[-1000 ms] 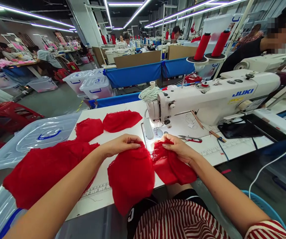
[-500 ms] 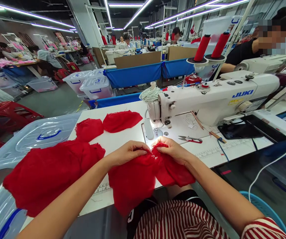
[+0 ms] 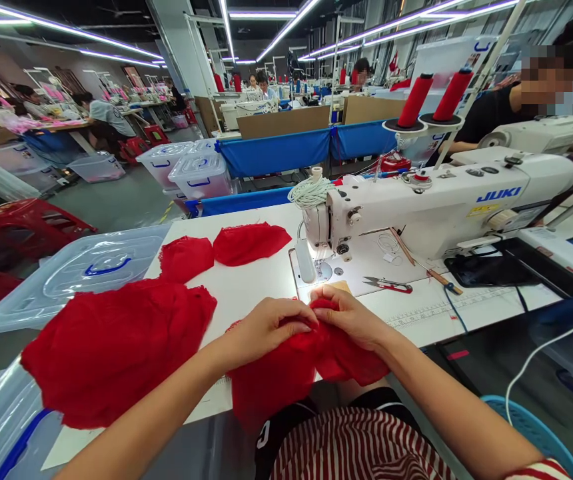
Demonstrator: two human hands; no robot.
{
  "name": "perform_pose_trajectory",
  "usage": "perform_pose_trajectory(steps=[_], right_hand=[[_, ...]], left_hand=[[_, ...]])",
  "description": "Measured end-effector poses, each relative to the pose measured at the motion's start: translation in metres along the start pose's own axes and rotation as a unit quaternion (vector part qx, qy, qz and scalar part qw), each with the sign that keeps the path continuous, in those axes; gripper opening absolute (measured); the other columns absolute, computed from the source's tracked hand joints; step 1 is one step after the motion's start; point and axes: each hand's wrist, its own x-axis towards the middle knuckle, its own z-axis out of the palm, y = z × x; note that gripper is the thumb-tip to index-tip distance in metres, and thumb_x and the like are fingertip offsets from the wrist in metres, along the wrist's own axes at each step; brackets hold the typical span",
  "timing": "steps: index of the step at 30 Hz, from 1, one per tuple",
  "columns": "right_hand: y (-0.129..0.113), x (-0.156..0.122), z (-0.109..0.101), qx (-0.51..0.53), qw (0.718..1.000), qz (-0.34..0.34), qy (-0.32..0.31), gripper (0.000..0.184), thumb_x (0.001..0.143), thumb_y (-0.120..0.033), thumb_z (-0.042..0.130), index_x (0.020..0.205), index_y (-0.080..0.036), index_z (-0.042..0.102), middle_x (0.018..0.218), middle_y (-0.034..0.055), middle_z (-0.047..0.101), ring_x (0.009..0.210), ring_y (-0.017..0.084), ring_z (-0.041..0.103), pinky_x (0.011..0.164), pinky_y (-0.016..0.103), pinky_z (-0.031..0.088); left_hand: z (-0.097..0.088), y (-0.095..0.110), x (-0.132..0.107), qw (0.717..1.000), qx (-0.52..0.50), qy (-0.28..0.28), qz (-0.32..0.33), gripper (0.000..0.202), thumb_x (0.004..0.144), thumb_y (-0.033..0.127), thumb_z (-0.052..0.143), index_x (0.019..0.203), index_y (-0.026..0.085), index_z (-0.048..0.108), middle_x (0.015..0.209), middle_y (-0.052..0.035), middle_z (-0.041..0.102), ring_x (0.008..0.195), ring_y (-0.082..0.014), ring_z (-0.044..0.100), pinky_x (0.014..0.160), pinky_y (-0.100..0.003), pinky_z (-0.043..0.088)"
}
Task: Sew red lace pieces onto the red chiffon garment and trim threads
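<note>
A piece of red fabric point(image 3: 276, 373) hangs over the front edge of the white sewing table, pinched between both hands. My left hand point(image 3: 274, 330) is closed on its upper edge, thumb against the fingers. Close beside it, my right hand point(image 3: 349, 317) grips the gathered part, and the fabric falls below both palms. The exact fold between my fingertips is hidden. Just beyond the hands stands the needle area of a white sewing machine point(image 3: 416, 207). Thread snips point(image 3: 388, 285) with a red handle lie to the right of it.
More red fabric pieces lie at the left: a large pile point(image 3: 121, 353) and two smaller ones point(image 3: 186, 259) behind. A clear plastic lid point(image 3: 76, 280) adjoins the table. Wooden-handled tools point(image 3: 416, 263) and a black phone-like device point(image 3: 491, 272) rest right. A co-worker point(image 3: 506, 107) sits beyond the machine.
Both hands have shifted slightly toward me with the fabric, and its gathered white-flecked edge is now hidden. A tan patch near the needle plate has come into sight. The view has moved a little.
</note>
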Motion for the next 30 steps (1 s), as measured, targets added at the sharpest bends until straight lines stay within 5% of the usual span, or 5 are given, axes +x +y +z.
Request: perform_pose_trajectory(steps=[6,13,18,26,30], right_hand=[[-0.028,-0.039,0.027,-0.294,0.900,-0.246,0.204,0.009,0.089,-0.026,0.054,0.096,-0.023,0.051,0.098,0.0058,0.057,0.091,0.020,0.056,0.078,0.034,0.048],[-0.064,-0.057,0.058,-0.318,0.904,-0.282,0.045,0.008,0.089,-0.018,0.054,0.083,-0.023,0.052,0.071,-0.0002,0.057,0.061,0.014,0.052,0.055,0.024,0.046],[-0.085,-0.051,0.060,-0.248,0.950,-0.182,-0.048,0.008,0.089,-0.025,0.055,0.084,-0.020,0.059,0.069,-0.0012,0.059,0.059,0.011,0.051,0.053,0.020,0.043],[-0.068,-0.046,0.095,-0.056,0.985,-0.132,0.091,0.015,0.089,-0.039,0.055,0.086,-0.025,0.059,0.077,0.0015,0.062,0.063,0.015,0.056,0.056,0.023,0.048],[-0.045,-0.035,0.111,0.084,0.992,-0.059,0.073,0.020,0.085,-0.043,0.061,0.086,-0.023,0.058,0.084,0.0045,0.062,0.075,0.019,0.058,0.066,0.027,0.050]], left_hand=[[0.015,0.030,-0.029,0.954,0.171,0.208,0.131,0.016,0.092,0.015,0.046,0.091,0.023,0.059,0.082,-0.0011,0.069,0.074,-0.0143,0.063,0.069,-0.026,0.051],[0.021,0.076,-0.052,0.898,0.225,0.337,0.171,0.015,0.090,0.011,0.049,0.094,0.023,0.056,0.088,-0.0037,0.061,0.084,-0.0157,0.056,0.077,-0.029,0.049],[0.008,0.082,-0.070,0.974,-0.114,0.191,0.030,0.007,0.095,0.024,0.042,0.097,0.027,0.048,0.114,-0.0036,0.054,0.101,-0.0160,0.054,0.085,-0.031,0.048],[0.022,0.063,-0.112,0.958,-0.202,0.171,-0.112,0.012,0.079,0.033,0.066,0.084,0.022,0.063,0.092,-0.0036,0.063,0.092,-0.0223,0.057,0.089,-0.036,0.044],[0.006,0.065,-0.147,0.880,-0.392,0.197,-0.180,0.021,0.086,0.040,0.058,0.100,0.026,0.065,0.094,-0.0019,0.068,0.093,-0.0206,0.063,0.084,-0.030,0.048]])
